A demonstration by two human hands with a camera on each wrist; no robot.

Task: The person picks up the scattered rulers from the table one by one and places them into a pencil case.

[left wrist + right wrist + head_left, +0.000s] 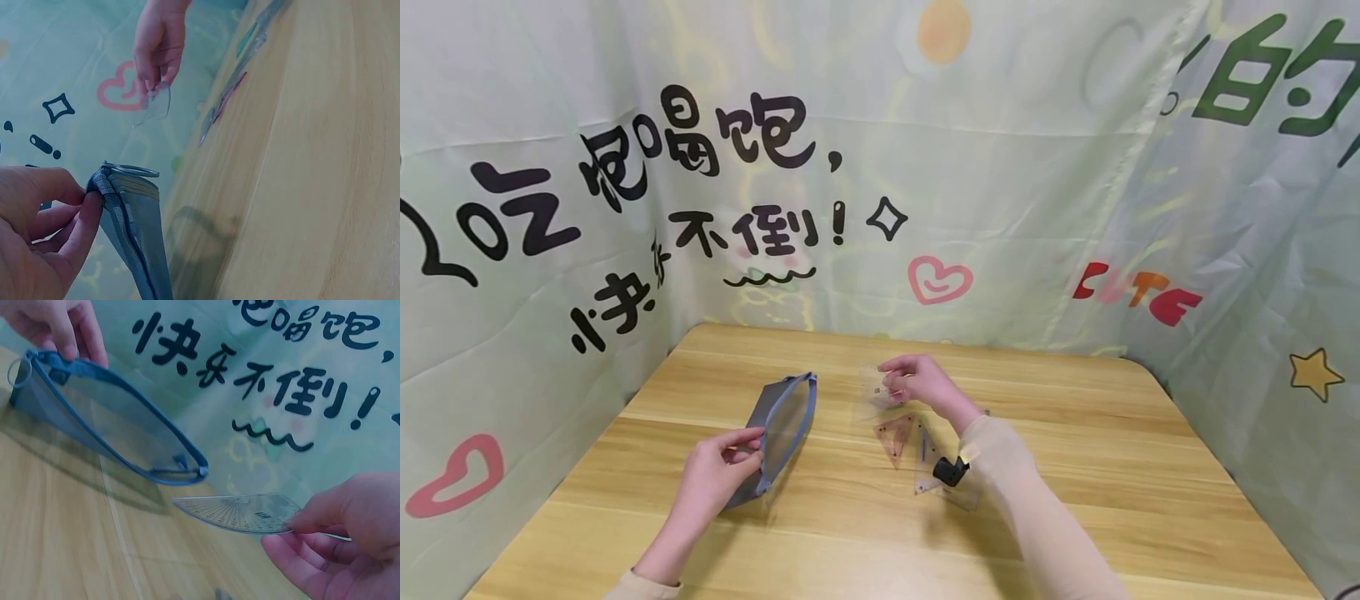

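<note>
My left hand (pixel 718 467) pinches the edge of a blue-grey zip pouch (pixel 766 407) near its zip. The pouch leans over the table with its mouth spread wide, facing right. In the right wrist view, no items show inside its mouth. Between thumb and fingers, my right hand (pixel 921 390) pinches a clear plastic protractor (pixel 240 512) by one end. The protractor hangs above the table, apart from the pouch and to its right. A pink triangular set square (pixel 895 437) and a clear set square (pixel 927 462) lie below my right forearm.
A wooden table (pixel 820 533) carries everything. Printed cloth curtains (pixel 1015 192) rise behind it and at both sides. In the left wrist view, a green-tinted flat piece (pixel 246 40) lies beyond the pink set square. A black device (pixel 951 472) sits at my right wrist.
</note>
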